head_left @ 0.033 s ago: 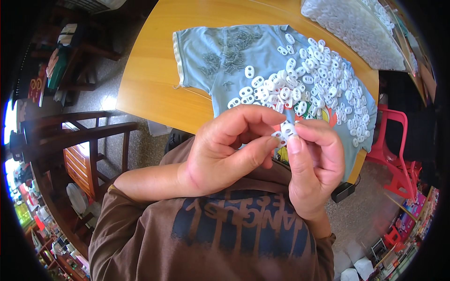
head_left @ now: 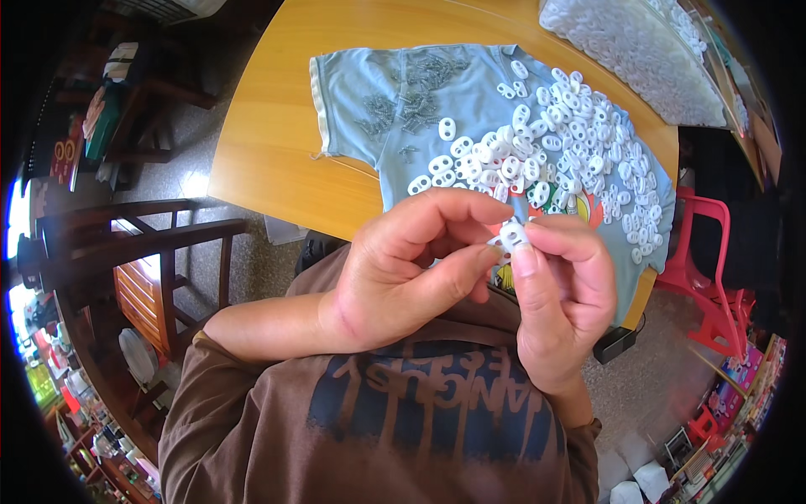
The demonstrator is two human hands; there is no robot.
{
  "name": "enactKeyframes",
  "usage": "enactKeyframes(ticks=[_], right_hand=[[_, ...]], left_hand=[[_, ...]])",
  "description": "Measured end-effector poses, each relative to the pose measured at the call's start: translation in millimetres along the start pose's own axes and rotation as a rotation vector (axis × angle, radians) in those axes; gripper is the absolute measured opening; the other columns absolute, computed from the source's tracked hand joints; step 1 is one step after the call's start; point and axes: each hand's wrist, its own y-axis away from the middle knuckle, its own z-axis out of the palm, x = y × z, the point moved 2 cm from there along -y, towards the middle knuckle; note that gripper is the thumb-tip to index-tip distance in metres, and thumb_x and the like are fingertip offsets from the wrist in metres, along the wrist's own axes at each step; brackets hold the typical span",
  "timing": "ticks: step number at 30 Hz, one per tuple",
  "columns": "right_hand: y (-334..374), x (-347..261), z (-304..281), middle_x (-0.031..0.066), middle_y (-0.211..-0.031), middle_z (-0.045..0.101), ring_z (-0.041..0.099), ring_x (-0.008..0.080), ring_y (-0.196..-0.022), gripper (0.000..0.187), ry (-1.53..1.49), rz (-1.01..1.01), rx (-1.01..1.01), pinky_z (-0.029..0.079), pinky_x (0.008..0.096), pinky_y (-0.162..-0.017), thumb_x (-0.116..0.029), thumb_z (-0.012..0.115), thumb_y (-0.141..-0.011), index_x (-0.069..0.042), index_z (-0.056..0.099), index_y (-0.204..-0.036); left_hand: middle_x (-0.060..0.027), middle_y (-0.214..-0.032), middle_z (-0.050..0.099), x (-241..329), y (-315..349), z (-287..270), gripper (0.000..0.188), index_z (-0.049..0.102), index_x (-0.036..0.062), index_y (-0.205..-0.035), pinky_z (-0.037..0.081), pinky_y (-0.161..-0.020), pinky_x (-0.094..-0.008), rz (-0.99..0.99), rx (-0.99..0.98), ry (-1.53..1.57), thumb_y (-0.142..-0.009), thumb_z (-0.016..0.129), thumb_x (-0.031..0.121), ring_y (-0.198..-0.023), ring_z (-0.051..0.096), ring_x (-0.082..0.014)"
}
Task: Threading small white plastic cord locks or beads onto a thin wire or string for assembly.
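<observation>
In front of my chest, my left hand [head_left: 420, 260] pinches a small white plastic cord-lock part between thumb and fingers; much of that part is hidden. My right hand [head_left: 562, 294] grips a white two-hole cord-lock piece [head_left: 512, 236] between thumb and forefinger. The two parts touch or overlap; whether they are joined I cannot tell. Just beyond my hands lies a heap of similar white two-hole pieces [head_left: 579, 126], spread on a light blue T-shirt [head_left: 344, 92]. Small metal springs [head_left: 420, 101] lie in loose clusters near the shirt's sleeve.
The shirt covers part of a yellow wooden table [head_left: 269, 126]. A clear container [head_left: 630, 59] full of white pieces stands at the far right. A red plastic chair [head_left: 701, 260] is to the right, a dark wooden chair [head_left: 168, 235] to the left.
The piece in my right hand has tilted and moved slightly left, covering more of the part in my left hand. Both hands stay almost in place.
</observation>
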Motion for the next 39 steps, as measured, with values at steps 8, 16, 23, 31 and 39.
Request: enactKeyframes(ticks=[8, 16, 23, 31, 39], right_hand=[[1, 3, 2, 0.0081, -0.091, 0.051, 0.048, 0.0085, -0.078, 0.018, -0.122, 0.041, 0.012, 0.039, 0.0211, -0.071, 0.006, 0.052, -0.081, 0.002, 0.052, -0.099], [-1, 2, -2, 0.0089, -0.09, 0.052, 0.049, 0.0096, -0.076, 0.018, -0.083, 0.006, 0.001, 0.04, 0.0211, -0.07, 0.005, 0.051, -0.082, 0.002, 0.052, -0.1], [-4, 3, -5, 0.0108, -0.096, 0.051, 0.051, 0.0123, -0.076, 0.026, -0.041, -0.112, -0.131, 0.042, 0.0228, -0.069, 0.003, 0.056, -0.079, 0.003, 0.051, -0.105], [-1, 6, -9, 0.0114, -0.097, 0.051, 0.051, 0.0148, -0.081, 0.029, -0.026, -0.149, -0.163, 0.042, 0.0244, -0.072, 0.001, 0.058, -0.079, 0.003, 0.05, -0.107], [0, 3, -9, 0.0115, -0.091, 0.054, 0.052, 0.0161, -0.077, 0.023, 0.077, -0.166, -0.114, 0.042, 0.0246, -0.068, 0.003, 0.059, -0.076, 0.002, 0.055, -0.1]], left_hand=[[-0.004, -0.088, 0.056, -1, 0, 0, 0.033, 0.045, -0.0007, -0.117, 0.047, -0.063, -0.018, -0.027, -0.06, 0.093, -0.085, 0.05, -0.001, -0.07, 0.056, -0.0061], [-0.0051, -0.089, 0.056, -2, -3, 1, 0.037, 0.042, -0.0025, -0.122, 0.048, -0.067, -0.0191, -0.041, -0.138, 0.116, -0.086, 0.047, -0.003, -0.075, 0.058, -0.0079], [-0.0067, -0.094, 0.058, -4, -3, 1, 0.036, 0.042, -0.0032, -0.123, 0.048, -0.073, -0.0205, -0.025, -0.164, 0.233, -0.087, 0.047, -0.002, -0.078, 0.058, -0.0085], [-0.013, -0.102, 0.057, 1, -2, 0, 0.037, 0.037, -0.0025, -0.124, 0.049, -0.077, -0.0264, -0.109, -0.233, 0.271, -0.088, 0.044, -0.001, -0.083, 0.059, -0.0138], [-0.004, -0.09, 0.057, 0, -1, 1, 0.032, 0.045, -0.0002, -0.118, 0.048, -0.064, -0.0176, -0.146, -0.165, 0.247, -0.086, 0.05, 0.0, -0.071, 0.056, -0.0056]])
